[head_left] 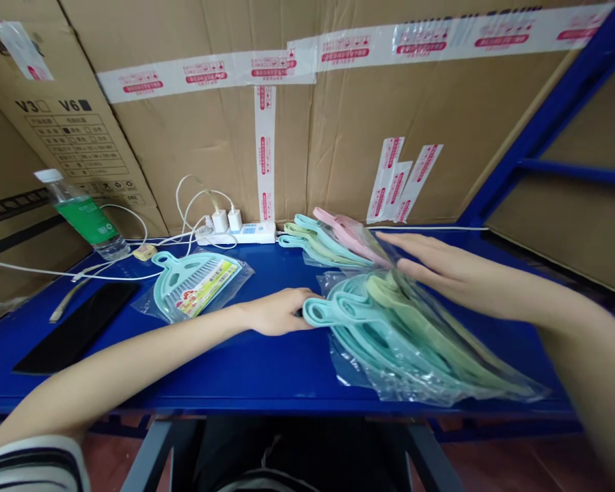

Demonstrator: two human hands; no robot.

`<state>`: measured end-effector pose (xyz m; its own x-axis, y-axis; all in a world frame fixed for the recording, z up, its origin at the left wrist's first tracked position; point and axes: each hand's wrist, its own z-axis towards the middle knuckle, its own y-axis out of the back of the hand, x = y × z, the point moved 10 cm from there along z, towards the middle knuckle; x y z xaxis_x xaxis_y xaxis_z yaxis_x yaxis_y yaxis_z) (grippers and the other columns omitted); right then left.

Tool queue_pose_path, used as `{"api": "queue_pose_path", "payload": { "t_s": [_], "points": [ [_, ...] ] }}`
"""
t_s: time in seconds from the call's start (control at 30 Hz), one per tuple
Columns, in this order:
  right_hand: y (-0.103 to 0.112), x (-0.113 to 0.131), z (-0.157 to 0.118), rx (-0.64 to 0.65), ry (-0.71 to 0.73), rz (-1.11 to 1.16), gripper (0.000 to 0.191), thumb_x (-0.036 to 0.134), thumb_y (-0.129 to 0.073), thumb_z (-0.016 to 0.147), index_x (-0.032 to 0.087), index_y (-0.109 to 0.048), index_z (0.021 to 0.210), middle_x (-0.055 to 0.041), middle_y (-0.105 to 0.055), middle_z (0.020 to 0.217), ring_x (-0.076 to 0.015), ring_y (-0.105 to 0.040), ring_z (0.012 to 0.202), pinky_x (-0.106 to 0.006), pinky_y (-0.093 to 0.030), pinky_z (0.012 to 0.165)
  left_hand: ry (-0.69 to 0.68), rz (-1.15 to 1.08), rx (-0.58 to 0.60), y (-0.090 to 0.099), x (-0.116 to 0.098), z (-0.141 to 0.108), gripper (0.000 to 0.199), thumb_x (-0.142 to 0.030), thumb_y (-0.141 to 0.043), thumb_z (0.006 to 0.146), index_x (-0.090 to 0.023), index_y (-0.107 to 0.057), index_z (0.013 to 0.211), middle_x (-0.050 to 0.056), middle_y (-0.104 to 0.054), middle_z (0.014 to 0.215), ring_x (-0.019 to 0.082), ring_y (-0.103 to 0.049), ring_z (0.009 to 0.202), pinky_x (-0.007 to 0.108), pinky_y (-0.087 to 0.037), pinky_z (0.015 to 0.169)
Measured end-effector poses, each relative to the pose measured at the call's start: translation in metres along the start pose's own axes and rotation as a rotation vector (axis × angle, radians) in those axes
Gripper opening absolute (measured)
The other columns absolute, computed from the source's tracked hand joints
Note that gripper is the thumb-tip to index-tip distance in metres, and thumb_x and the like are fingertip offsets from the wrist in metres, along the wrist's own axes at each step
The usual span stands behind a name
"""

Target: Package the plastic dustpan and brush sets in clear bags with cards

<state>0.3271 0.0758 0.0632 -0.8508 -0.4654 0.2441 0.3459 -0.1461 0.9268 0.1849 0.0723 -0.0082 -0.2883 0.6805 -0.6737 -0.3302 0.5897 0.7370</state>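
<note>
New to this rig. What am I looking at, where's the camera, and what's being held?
No machine here: these are a person's two bare hands, filmed by one camera worn on their head, looking forward and down. The left hand touches the handle end of a stack of bagged teal and green plastic dustpans, though a firm grip can't be confirmed. The right hand is spread open just above the far side of that stack. Also on the blue metal bench lie a single bagged teal dustpan with brush, a row of pink, green and teal dustpans, a power strip with chargers, a water bottle and a black phone.
</note>
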Motion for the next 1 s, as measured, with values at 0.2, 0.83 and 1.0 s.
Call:
{"api": "queue_pose_path", "payload": {
  "t_s": [0.2, 0.83, 1.0],
  "points": [
    [-0.001, -0.006, -0.055, 0.013, -0.158, -0.054, 0.079, 0.073, -0.026, 0.088, 0.026, -0.05, 0.146, -0.0088, -0.055, 0.145, -0.0344, -0.055, 0.128, -0.051, -0.047, 0.106, -0.02, 0.048, 0.02, -0.016, -0.007, 0.047, 0.02, -0.013, -0.057, 0.085, -0.017, -0.051, 0.066, -0.002, -0.055, 0.071, 0.013, -0.051, 0.069, 0.023, -0.043, 0.068],
    [-0.041, 0.077, 0.063, 0.014, 0.032, -0.485, 0.039, 0.017, -0.043, 0.093, 0.015, -0.063, 0.127, -0.0179, -0.058, 0.138, -0.0366, -0.051, 0.129, -0.052, -0.043, 0.103, 0.057, 0.634, -0.052, -0.018, -0.022, 0.045, 0.049, -0.02, -0.061, 0.089, 0.002, -0.049, 0.131, 0.029, -0.05, 0.14, 0.036, -0.044, 0.135, 0.048, -0.035, 0.114],
    [-0.079, 0.089, 0.089, 0.093, -0.039, -0.539, 0.042, 0.007, -0.039, 0.092, 0.016, -0.069, 0.119, -0.0176, -0.067, 0.124, -0.0349, -0.058, 0.118, -0.051, -0.044, 0.097, 0.209, 0.798, -0.045, 0.036, 0.012, -0.039, 0.019, -0.019, -0.053, 0.091, -0.011, -0.064, 0.105, 0.014, -0.062, 0.107, 0.026, -0.061, 0.101, 0.038, -0.052, 0.089]
  ]
}}
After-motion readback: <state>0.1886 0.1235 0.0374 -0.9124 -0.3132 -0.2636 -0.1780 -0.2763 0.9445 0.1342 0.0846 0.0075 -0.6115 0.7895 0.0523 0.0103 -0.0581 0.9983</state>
